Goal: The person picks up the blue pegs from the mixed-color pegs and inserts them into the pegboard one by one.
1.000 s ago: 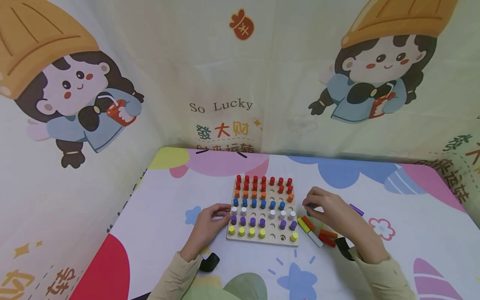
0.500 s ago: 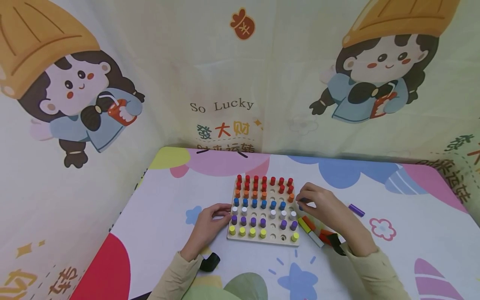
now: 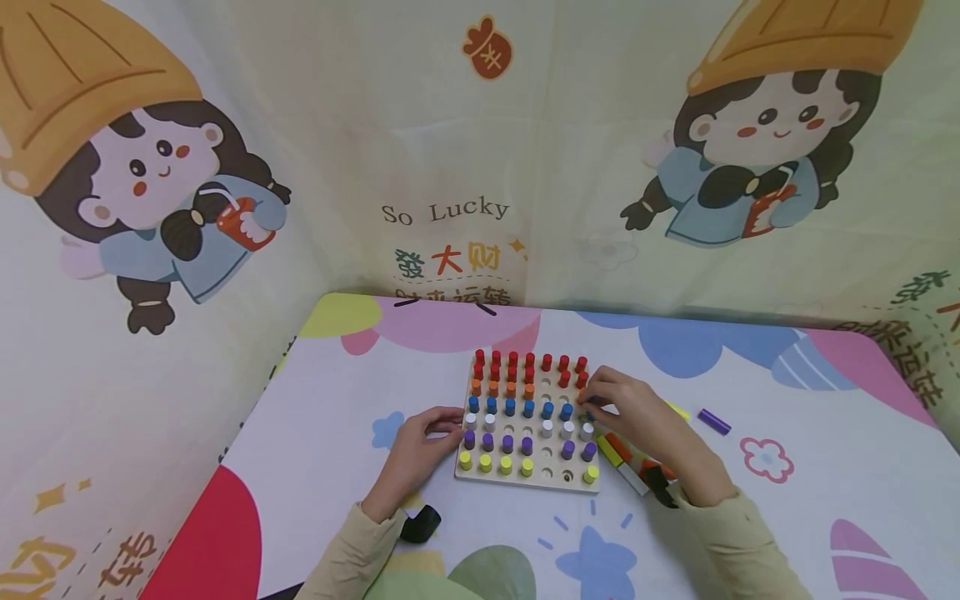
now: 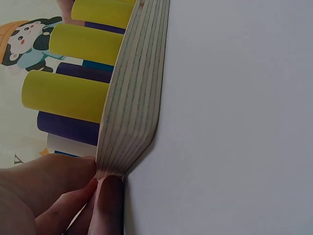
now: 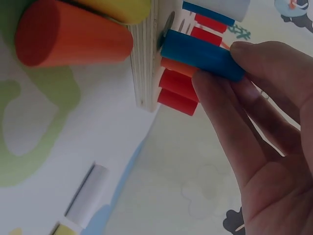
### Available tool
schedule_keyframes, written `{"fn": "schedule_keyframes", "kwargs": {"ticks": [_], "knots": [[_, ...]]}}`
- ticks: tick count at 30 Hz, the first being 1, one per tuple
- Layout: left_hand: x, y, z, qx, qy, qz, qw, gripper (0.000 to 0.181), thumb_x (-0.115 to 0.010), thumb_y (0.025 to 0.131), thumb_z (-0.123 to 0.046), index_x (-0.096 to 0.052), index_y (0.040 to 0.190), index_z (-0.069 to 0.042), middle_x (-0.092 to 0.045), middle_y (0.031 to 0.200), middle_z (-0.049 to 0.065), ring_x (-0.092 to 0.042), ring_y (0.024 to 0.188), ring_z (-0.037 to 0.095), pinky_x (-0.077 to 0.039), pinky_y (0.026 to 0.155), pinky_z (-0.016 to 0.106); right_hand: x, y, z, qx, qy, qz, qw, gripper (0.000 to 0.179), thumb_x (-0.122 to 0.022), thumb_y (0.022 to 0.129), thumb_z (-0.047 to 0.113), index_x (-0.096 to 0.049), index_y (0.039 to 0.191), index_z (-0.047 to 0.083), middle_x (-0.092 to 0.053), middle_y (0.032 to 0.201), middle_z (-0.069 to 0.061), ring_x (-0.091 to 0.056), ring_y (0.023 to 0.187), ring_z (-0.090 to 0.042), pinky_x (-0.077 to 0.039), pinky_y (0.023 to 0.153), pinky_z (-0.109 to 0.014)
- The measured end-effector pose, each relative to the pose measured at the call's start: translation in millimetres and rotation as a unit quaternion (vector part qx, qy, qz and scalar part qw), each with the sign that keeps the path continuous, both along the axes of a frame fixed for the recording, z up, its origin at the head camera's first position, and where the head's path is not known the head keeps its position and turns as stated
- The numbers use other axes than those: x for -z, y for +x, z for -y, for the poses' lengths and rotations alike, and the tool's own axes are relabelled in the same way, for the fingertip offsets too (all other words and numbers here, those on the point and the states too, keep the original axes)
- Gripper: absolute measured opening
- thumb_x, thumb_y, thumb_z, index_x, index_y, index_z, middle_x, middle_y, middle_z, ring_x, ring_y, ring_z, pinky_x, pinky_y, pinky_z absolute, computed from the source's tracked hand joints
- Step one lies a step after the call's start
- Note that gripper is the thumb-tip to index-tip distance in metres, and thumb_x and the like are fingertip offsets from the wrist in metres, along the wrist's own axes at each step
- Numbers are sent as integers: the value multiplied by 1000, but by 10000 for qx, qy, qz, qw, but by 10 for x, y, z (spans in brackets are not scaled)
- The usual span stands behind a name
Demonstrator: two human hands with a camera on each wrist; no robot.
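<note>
A light wooden pegboard (image 3: 525, 482) stands on the table, with rows of red, orange, blue, white, purple and yellow pegs upright in it. My left hand (image 3: 422, 446) holds the board's left edge; in the left wrist view its thumb (image 4: 58, 171) and fingers meet at the corner of the layered side. Between thumb and fingertips, my right hand (image 3: 637, 417) pinches a blue peg (image 5: 200, 55). In the right wrist view that peg's lower end is close to a hole at the board's right side; whether it has entered cannot be told.
Right of the board lie loose pegs: a yellow one (image 3: 609, 451), an orange one (image 3: 619, 444), a white one (image 3: 634, 478) and a purple one (image 3: 714, 422). Another yellow peg (image 3: 678, 409) shows partly behind the right hand. A patterned cloth wall (image 3: 570, 250) rises behind the table.
My right hand has moved left with the blue peg, from beside the board to its right edge at the blue row. The left hand has stayed at the left edge.
</note>
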State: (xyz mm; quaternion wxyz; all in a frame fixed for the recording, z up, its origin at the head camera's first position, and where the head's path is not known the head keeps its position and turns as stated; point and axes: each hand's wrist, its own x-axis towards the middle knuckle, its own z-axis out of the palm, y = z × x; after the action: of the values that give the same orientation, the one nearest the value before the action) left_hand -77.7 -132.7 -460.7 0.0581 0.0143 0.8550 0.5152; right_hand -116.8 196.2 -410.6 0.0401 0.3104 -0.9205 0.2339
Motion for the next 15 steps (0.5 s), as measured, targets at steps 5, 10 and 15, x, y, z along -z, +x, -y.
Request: {"fn": "schedule_keyframes", "kwargs": {"ticks": [5,10,15], "knots": [[2,-2,1,-5,-2,9,10000,30,-71,92,-19,-69,121,-13,-71,110,0,-66,99,14,-57,88,30,17,-6,20,-18,-66,-58,10000,16,-81,81,5,-73,93,14,-63,97,2,-64,85,-12,-60,76,-27],[4,0,4,-4,1,-2,10000,30,-71,92,-19,-69,121,-14,-71,110,-1,-66,98,13,-57,88,31,27,-6,33,-68,-168,-96,9998,15,-80,81,5,-73,92,14,-62,96,3,-63,83,-10,-59,75,-26],[-1,-1,4,-2,-10,-11,10000,30,-71,92,-19,-69,121,-13,-71,110,0,-66,99,13,-57,88,31,29,-12,41,-93,-156,-127,9998,15,-80,81,5,-73,92,14,-62,96,3,-63,83,-9,-59,74,-25]]}}
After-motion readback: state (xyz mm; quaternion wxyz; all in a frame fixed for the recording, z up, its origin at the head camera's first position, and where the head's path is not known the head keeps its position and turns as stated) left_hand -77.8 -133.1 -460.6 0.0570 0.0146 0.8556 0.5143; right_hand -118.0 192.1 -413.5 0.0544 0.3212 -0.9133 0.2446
